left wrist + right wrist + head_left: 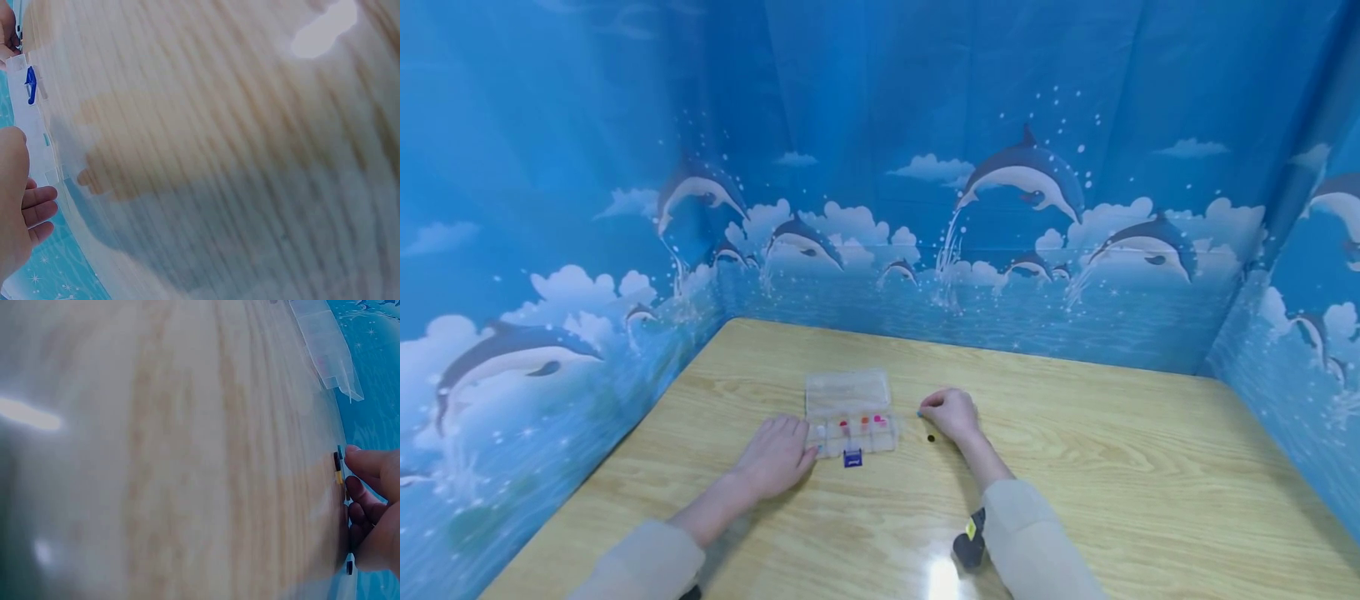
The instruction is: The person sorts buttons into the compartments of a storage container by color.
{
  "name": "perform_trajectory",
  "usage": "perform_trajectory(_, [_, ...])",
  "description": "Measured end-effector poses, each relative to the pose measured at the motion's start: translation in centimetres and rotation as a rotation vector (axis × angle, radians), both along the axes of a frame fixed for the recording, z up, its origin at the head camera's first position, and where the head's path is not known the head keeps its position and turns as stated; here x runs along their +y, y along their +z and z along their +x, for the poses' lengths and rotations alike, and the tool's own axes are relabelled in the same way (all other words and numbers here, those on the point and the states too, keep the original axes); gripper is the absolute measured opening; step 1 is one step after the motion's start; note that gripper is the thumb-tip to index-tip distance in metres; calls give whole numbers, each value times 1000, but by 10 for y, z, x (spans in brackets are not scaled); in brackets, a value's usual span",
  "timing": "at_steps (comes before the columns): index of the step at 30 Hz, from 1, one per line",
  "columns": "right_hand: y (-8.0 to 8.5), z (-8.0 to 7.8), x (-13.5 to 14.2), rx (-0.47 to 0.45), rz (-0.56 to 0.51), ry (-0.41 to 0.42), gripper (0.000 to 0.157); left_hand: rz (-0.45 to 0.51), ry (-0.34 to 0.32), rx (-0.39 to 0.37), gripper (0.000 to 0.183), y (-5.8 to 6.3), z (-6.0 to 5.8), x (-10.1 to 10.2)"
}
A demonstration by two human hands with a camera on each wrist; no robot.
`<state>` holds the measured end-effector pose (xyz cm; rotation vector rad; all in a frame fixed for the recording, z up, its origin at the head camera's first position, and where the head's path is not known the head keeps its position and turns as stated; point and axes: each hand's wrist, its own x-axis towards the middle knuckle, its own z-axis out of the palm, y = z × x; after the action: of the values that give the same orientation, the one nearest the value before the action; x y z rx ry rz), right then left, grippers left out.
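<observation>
A clear plastic compartment box [880, 440] lies with its lid [847, 392] folded back, a blue latch [852, 458] at its front. Small red, orange and pink pieces sit in several of its compartments. My left hand [777, 454] rests against the box's left end, thumb toward the front, fingers loosely extended in the left wrist view. To the right of the box, my right hand [953, 412] pinches a small blue piece [919, 414] at its fingertips, low over the table. A small round black piece [931, 438] lies just below that hand.
The wood-grain table [1120, 467] extends to both sides. A blue dolphin-print curtain [865, 183] stands along its back and sides. In the right wrist view, a small yellow piece [339, 477] and another dark piece [349, 567] lie near the right hand.
</observation>
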<state>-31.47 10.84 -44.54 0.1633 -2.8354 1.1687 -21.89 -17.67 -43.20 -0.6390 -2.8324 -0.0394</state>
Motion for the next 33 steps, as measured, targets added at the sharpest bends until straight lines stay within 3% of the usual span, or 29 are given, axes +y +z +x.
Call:
perform_trajectory(23, [2,1,1,-33,85,23,10,-4,3,-11,38,-1,-1,0])
perform_trajectory(33, [4,-1,5,-28,90,77,11,4,-2,-1,33,1,0,0])
